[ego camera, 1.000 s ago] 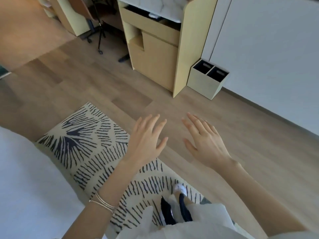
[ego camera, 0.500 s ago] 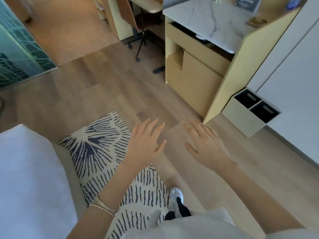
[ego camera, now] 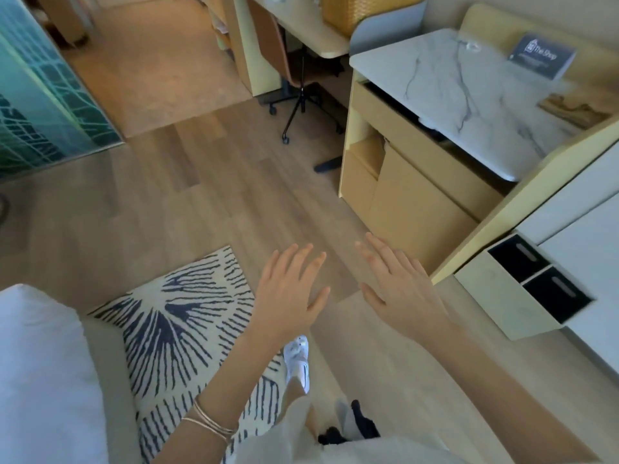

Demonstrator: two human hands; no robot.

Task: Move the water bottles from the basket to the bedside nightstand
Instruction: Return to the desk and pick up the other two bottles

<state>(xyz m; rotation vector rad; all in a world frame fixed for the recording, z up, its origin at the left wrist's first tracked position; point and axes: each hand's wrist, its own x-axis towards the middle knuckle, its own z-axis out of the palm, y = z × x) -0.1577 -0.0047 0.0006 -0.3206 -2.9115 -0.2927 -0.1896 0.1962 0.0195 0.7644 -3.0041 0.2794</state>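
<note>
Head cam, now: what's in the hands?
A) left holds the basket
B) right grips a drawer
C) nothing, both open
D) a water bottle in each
C: the left hand and right hand are stretched out over the floor, fingers straight, holding nothing; the basket stands up on the desk, apart from both.

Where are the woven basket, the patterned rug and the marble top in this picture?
woven basket (ego camera: pixel 348 10): head view, its front wall.
patterned rug (ego camera: pixel 174 316): head view, its striped middle.
marble top (ego camera: pixel 469 105): head view, a bare patch.
</note>
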